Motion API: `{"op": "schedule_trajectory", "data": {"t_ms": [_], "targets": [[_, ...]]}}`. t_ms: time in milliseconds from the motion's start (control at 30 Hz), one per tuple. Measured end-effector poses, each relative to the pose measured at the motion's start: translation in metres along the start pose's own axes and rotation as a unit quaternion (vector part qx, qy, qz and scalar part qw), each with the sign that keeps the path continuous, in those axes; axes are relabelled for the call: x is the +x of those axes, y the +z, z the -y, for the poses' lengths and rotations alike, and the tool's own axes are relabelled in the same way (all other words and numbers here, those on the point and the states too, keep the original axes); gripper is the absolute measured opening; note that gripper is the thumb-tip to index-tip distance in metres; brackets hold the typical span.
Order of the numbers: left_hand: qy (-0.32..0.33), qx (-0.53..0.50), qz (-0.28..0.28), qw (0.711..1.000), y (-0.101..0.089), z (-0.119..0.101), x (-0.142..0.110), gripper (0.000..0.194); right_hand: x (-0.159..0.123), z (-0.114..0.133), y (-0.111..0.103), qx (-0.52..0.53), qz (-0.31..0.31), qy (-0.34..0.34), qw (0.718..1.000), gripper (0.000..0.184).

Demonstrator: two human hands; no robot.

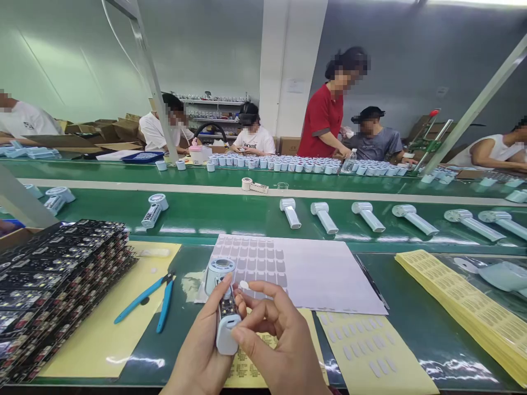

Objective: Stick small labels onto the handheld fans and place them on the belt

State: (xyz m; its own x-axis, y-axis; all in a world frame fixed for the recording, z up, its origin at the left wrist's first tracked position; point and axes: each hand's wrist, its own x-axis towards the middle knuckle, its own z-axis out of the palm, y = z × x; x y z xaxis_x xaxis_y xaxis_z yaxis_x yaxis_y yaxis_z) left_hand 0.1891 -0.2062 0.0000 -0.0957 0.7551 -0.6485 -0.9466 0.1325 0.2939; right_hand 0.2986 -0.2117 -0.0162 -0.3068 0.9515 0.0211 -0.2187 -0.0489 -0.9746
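My left hand [206,340] is wrapped around a light-blue handheld fan [227,336], its round head pointing away from me. A dark circuit board [228,308] shows along the open handle. My right hand [280,334] is closed in a pinch beside the handle's near end, thumb against the pale end piece. By the right index fingertip is a small white oval piece [244,285]; whether it is gripped is unclear. Under the hands are a white sheet with grey stickers [267,258] and a yellow printed sheet [247,373]. A yellow sheet of small pale stickers [370,351] lies to the right.
Stacked circuit boards [61,285] and blue-handled cutters [164,302] lie left. Black tweezers [373,282] and a yellow sticker stack [465,307] are on the right. Beyond, fans [325,216] lie along the green belt [230,214]. Several co-workers are across it, near many small cups [284,163].
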Motion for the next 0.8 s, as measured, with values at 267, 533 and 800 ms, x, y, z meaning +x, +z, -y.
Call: {"op": "schedule_trajectory", "data": {"t_ms": [267, 533, 800], "targets": [[-0.014, -0.019, 0.007, 1.000, 0.003, 0.004, -0.003, 0.016, -0.005, -0.012, 0.003, -0.103, -0.018, -0.116, 0.988, 0.048], [-0.035, 0.063, -0.014, 0.997, 0.006, 0.008, -0.016, 0.007, -0.001, -0.008, -0.035, -0.103, -0.114, -0.068, 0.986, 0.067], [0.091, 0.386, 0.054, 0.916, -0.033, 0.025, 0.017, 0.040, -0.025, -0.019, -0.111, -0.245, -0.122, 0.011, 0.962, 0.019]]}}
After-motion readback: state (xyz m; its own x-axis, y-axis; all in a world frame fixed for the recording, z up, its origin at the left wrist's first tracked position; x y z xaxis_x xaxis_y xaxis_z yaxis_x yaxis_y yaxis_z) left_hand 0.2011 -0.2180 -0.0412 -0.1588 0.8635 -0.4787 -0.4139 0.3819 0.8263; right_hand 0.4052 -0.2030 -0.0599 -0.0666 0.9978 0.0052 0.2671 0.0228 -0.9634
